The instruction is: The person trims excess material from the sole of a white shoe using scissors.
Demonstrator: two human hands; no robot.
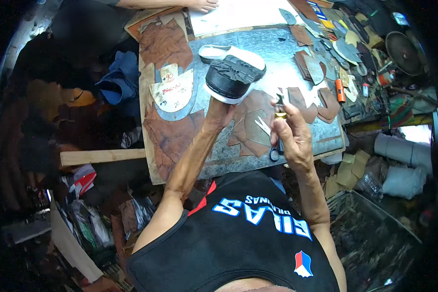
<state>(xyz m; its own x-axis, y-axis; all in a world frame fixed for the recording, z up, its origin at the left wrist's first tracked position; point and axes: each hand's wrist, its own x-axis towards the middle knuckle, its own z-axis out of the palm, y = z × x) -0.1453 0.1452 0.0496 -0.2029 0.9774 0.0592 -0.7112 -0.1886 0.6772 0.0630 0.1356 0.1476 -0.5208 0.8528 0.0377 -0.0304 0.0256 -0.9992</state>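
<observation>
Shoe held up over the worktop [277, 53], small tool raised beside it.
Left hand [219, 113] gripping black-soled shoe [232, 77] sole-up; right hand [291, 136] pinching brass-tipped tool [280, 109], fingers pressed together; scissors [267, 134] below; leather pieces [168, 44] around.

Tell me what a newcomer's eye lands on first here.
First, the shoe with its black sole turned up, held in the left hand over the middle of the metal-topped table. Beside it, the right hand grips a small tool, with brown leather pieces scattered around.
</observation>
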